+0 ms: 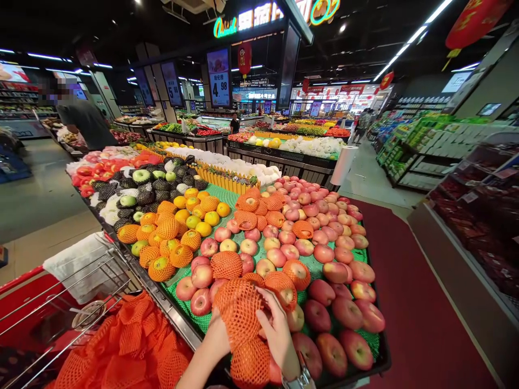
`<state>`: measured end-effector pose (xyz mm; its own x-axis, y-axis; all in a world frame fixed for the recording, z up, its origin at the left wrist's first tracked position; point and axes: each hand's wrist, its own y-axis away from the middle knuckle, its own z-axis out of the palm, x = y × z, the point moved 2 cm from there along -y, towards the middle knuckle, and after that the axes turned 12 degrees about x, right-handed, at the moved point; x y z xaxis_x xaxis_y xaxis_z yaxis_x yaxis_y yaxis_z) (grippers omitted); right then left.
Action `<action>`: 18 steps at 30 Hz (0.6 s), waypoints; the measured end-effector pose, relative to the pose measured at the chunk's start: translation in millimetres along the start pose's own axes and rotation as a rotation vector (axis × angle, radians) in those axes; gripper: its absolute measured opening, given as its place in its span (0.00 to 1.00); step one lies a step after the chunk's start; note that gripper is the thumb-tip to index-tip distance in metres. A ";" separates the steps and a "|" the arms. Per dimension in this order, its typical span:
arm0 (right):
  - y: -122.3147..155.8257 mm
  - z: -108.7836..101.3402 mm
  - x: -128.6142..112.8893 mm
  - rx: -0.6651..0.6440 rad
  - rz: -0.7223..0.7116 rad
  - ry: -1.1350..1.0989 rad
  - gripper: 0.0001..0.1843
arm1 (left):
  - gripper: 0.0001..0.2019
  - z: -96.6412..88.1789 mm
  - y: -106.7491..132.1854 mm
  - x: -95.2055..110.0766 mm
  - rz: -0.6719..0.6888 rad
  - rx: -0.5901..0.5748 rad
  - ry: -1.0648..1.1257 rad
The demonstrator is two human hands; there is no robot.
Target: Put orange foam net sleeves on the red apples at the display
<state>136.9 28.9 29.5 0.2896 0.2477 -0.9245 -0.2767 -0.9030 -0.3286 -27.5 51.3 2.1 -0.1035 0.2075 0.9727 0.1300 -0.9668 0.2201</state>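
Both of my hands are low in the head view, at the near edge of a fruit display. My left hand (217, 336) grips an orange foam net sleeve (237, 316), and my right hand (273, 329) pinches the same sleeve from the other side. A watch (299, 379) sits on my right wrist. Red apples (316, 316) on green mesh matting (316, 265) lie right beside my right hand, some in orange nets. Whether the sleeve holds a fruit is hidden.
A metal shopping cart (81, 302) at the lower left holds a pile of orange nets (125, 346) and a white cloth (77, 265). Pears and melons (150, 189) fill the display beyond. A red floor mat (413, 302) runs along the right. A person (83, 121) stands at the far left.
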 end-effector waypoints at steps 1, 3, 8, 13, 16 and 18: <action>-1.2 -0.7 -0.7 -0.001 0.015 -0.025 0.20 | 0.03 1.4 3.7 4.1 0.116 -0.030 -0.117; -3.5 -1.9 -3.4 0.002 0.036 -0.069 0.19 | 0.04 5.5 12.0 11.6 0.415 -0.092 -0.401; -0.7 -0.9 -5.9 0.071 0.039 -0.099 0.11 | 0.14 15.6 23.2 18.2 0.900 -0.073 -0.740; 0.6 -3.3 2.1 0.159 0.100 -0.076 0.06 | 0.15 19.0 21.1 11.8 0.953 -0.086 -0.844; -5.9 -7.3 10.0 0.098 0.217 -0.142 0.10 | 0.14 19.5 19.7 8.7 0.857 -0.144 -0.884; -11.1 -11.5 15.0 0.053 0.320 -0.208 0.12 | 0.13 20.2 19.1 8.8 0.783 -0.152 -0.914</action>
<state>154.8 38.6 21.5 -0.0091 0.0270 -0.9996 -0.3716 -0.9282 -0.0217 -6.0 37.7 16.4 0.6934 -0.4718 0.5446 -0.2777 -0.8724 -0.4022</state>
